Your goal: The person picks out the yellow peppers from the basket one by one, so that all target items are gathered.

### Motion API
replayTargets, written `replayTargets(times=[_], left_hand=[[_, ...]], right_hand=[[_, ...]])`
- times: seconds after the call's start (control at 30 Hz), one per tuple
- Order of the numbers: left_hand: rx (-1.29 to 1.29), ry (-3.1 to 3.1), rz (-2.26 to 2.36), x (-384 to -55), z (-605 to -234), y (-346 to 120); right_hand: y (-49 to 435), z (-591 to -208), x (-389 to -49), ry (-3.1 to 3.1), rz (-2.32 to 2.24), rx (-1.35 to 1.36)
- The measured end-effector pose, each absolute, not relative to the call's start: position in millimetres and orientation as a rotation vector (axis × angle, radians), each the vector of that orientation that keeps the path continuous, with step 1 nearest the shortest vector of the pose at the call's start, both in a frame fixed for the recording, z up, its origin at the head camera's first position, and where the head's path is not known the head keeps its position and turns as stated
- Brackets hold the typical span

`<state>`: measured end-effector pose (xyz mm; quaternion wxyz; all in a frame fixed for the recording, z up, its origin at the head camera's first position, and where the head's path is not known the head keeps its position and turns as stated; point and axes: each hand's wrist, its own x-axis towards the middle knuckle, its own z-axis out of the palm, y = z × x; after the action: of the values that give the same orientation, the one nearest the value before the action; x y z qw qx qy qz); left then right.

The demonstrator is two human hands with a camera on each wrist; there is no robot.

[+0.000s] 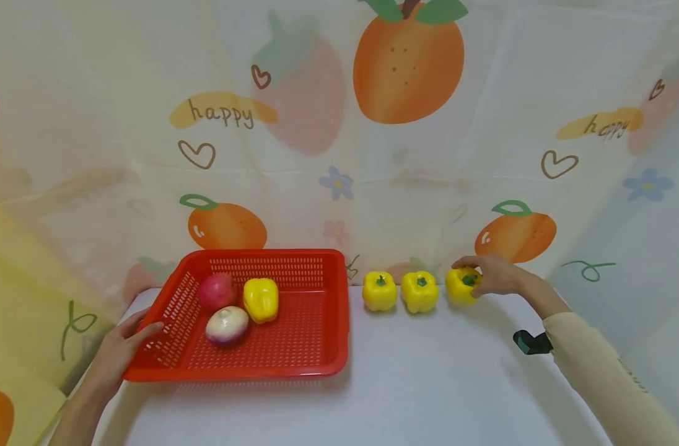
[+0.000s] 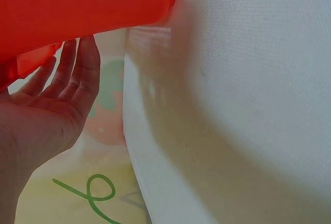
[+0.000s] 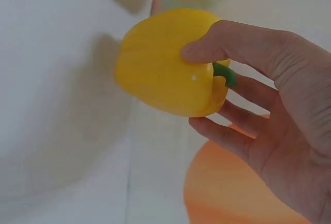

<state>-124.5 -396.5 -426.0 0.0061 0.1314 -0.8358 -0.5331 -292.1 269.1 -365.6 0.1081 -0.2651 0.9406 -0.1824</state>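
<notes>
My right hand [image 1: 492,275] grips a yellow bell pepper [image 3: 160,63] at the far right of a row. In the right wrist view the thumb presses one side, fingers lie on the other, and the green stem points toward the palm. Two more yellow bell peppers, one in the middle [image 1: 420,291] and one at the left [image 1: 380,291], stand beside it. My left hand [image 1: 119,350] holds the left side of a red plastic basket [image 1: 339,334], thumb over the rim and fingers [image 2: 88,69] against the outside. Inside lie a yellow bell pepper [image 1: 261,300], a dark pink round fruit [image 1: 217,292] and a white-and-purple turnip [image 1: 227,326].
The basket and peppers are on a white table [image 1: 429,384]. Close behind its back edge hangs a fruit-printed cloth [image 1: 406,210]. A small dark object [image 1: 531,342] shows by the right sleeve [image 1: 590,365].
</notes>
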Motion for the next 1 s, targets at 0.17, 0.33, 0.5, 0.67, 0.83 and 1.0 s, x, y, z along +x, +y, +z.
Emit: replayTargets(times=[0.17,0.33,0.5,0.67,0.83,1.0], left_hand=[[0.419,-2.631,-1.663,-124,-426,-397],[0.439,-2.642,-1.678,-123,-426,-397],[0.427,-2.629,-1.703,-123,-426,-399],[0.409,-2.623,-1.713,-124,-425,-399],[0.416,-2.633,-1.717,-125,-425,-399],[0.416,-2.635,-1.717,-126,-425,-398]], right_hand=[[272,-378,-295,2.730,-0.553,-0.732],[272,-385,-294,2.720,-0.531,-0.688],[272,-385,-292,2.709,-0.541,-0.638],[271,-384,-292,2.701,-0.530,-0.614],[272,-385,-293,2.696,-0.519,-0.606],[272,-382,-293,2.681,-0.496,-0.593]])
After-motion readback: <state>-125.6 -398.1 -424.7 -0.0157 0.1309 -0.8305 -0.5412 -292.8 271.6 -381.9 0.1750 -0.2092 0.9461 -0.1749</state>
